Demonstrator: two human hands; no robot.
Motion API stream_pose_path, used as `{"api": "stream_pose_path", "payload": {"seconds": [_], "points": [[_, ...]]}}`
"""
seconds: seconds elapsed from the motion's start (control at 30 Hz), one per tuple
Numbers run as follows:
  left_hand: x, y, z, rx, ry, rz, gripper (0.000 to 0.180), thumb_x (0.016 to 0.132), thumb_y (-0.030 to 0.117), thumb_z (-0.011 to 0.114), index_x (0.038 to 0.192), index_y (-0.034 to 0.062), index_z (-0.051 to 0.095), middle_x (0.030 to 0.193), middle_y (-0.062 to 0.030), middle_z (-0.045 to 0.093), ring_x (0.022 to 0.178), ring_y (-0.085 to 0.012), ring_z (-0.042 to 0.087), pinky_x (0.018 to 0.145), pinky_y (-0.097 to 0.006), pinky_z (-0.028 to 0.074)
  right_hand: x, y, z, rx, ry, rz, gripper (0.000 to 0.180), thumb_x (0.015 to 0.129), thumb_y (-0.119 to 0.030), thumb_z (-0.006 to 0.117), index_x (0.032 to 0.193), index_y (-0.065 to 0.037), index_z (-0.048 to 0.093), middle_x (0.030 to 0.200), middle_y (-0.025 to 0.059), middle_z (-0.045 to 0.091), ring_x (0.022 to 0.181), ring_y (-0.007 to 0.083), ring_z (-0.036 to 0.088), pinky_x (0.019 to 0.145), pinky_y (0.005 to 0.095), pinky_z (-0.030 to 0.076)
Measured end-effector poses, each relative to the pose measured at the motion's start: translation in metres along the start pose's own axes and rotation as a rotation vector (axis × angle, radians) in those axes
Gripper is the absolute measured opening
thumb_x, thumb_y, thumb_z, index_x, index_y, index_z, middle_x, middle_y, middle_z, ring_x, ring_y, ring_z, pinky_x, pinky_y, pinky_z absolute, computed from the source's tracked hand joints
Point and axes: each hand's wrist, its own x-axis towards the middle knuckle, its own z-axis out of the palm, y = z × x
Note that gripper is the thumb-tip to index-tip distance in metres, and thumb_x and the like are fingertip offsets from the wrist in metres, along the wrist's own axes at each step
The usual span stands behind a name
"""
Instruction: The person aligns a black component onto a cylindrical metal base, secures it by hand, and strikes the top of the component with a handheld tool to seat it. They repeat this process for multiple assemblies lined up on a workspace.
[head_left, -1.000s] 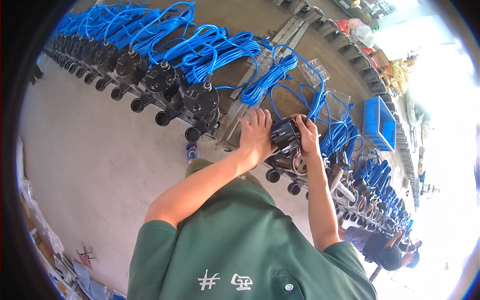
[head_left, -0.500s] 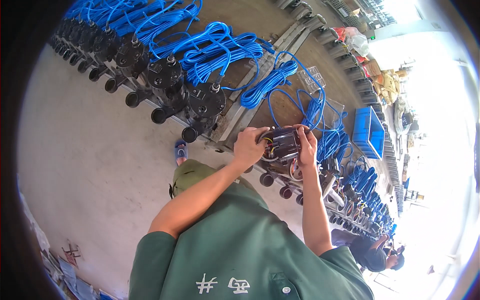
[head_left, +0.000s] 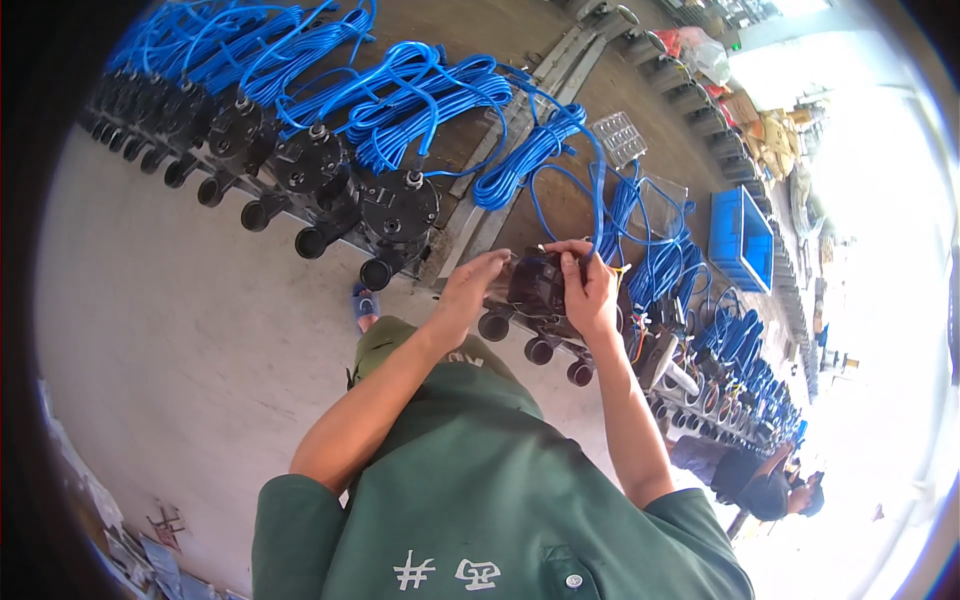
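Note:
My right hand (head_left: pixel 588 288) grips a black cylindrical pump cover (head_left: pixel 537 283) from its right side, thumb and fingers bent round it. A blue cable (head_left: pixel 598 200) rises beside those fingers. Just left of the cover is my left hand (head_left: pixel 470 292), its fingers stretched toward the cover and slightly smeared; it holds nothing that I can see. The cover is held over the near edge of the bench, above a row of pump bodies with black outlet pipes (head_left: pixel 539 350). Its inside is hidden from view.
To the left stand several assembled black pumps (head_left: pixel 398 212) with coiled blue cables (head_left: pixel 440 110) behind them. A loose coil (head_left: pixel 530 160), a clear plastic tray (head_left: pixel 620 138) and a blue bin (head_left: pixel 742 240) lie beyond my hands. Another person (head_left: pixel 750 480) works farther right along the row.
The cover has turned, so the wires that showed at its left end are hidden. My left hand has come off it and moved left. My right hand has shifted slightly left with it.

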Motion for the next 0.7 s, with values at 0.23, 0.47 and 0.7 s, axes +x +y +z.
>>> {"api": "stream_pose_path", "payload": {"seconds": [0.23, 0.47, 0.7], "points": [[0.031, 0.003, 0.037, 0.359, -0.187, 0.287, 0.055, 0.099, 0.032, 0.072, 0.145, 0.0058, 0.054, 0.133, -0.0027, 0.059, 0.123, -0.0124, 0.052, 0.109, -0.031, 0.040, -0.001, 0.004, -0.001, -0.004, 0.008, -0.198, 0.021, 0.095, -0.008, 0.063, 0.115, -0.002, 0.066, 0.095, 0.0204, 0.070, 0.086, 0.0431, 0.068, 0.074, 0.0456, 0.056], [0.027, -0.001, 0.056, 0.416, -0.088, 0.307, 0.046, 0.091, 0.013, 0.077, 0.131, -0.0002, 0.062, 0.116, -0.0042, 0.067, 0.102, -0.0102, 0.061, 0.094, -0.026, 0.050, -0.044, 0.031, -0.102, 0.163, 0.270, 0.352, 0.035, 0.104, -0.021, 0.048, 0.126, -0.001, 0.067, 0.126, 0.0183, 0.069, 0.118, 0.0318, 0.066, 0.105, 0.0391, 0.048], [0.017, -0.014, 0.065, 0.351, 0.153, 0.344, 0.039, 0.093, 0.016, 0.071, 0.127, -0.0022, 0.064, 0.115, -0.0060, 0.067, 0.100, -0.0126, 0.062, 0.092, -0.027, 0.051, -0.198, 0.147, -0.209, -0.766, 0.137, 0.528, 0.065, 0.077, 0.006, 0.057, 0.141, -0.004, 0.052, 0.140, 0.0168, 0.056, 0.135, 0.0357, 0.050, 0.113, 0.0456, 0.036]]}}
